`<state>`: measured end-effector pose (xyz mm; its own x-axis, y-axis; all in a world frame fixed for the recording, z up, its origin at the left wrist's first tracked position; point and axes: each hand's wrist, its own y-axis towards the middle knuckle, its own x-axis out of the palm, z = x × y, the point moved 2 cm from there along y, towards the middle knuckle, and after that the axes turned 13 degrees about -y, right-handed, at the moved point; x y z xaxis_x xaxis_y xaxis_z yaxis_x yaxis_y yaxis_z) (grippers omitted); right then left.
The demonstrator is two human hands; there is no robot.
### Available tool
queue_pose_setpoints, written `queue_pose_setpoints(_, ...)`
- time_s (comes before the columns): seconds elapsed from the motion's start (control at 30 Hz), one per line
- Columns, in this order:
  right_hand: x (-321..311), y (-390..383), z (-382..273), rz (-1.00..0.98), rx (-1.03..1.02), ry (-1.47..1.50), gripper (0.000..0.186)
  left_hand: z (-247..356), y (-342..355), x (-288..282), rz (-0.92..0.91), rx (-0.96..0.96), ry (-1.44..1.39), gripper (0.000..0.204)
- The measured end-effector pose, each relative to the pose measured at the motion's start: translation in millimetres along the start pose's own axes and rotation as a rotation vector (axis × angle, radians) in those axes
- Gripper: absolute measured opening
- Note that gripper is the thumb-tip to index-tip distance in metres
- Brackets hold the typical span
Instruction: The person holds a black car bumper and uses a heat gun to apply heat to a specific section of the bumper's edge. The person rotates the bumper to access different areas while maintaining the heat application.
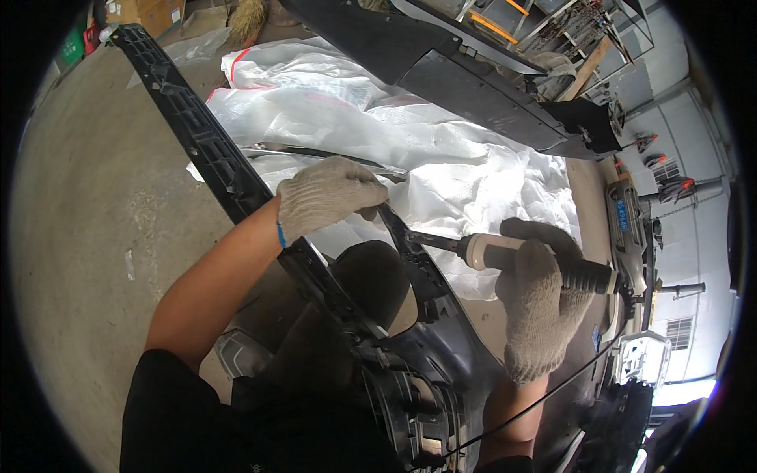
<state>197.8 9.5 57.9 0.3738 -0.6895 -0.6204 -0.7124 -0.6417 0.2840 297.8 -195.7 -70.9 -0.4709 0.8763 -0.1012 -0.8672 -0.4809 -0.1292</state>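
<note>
A long black plastic car bumper part, ribbed on its upper strip, lies slantwise in front of me and across my lap. My left hand, in a knitted work glove, is closed on the edge of its raised black arm near the middle. My right hand, gloved too, is wrapped round a hot-air gun with a cream collar and black ridged handle. The gun's narrow nozzle points left, its tip at the black plastic arm just below my left fingers. I cannot tell whether the tip touches it.
Crumpled white plastic sheeting covers the floor ahead. Beyond it lies another large dark bumper panel. The gun's black cord runs across my right forearm. A broom and a cardboard box stand at far left.
</note>
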Motion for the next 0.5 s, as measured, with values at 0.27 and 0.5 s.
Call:
queue_pose_setpoints(0.27, 9, 12, 8, 0.005, -0.036, 0.034, 0.028, -2, 1, 0, -0.003, -0.004, -0.002, 0.033)
queue_pose_setpoints(0.5, 6, 13, 5, 0.042, 0.019, 0.021, 0.031, 0, -1, 2, 0.057, -0.001, -0.022, 0.036)
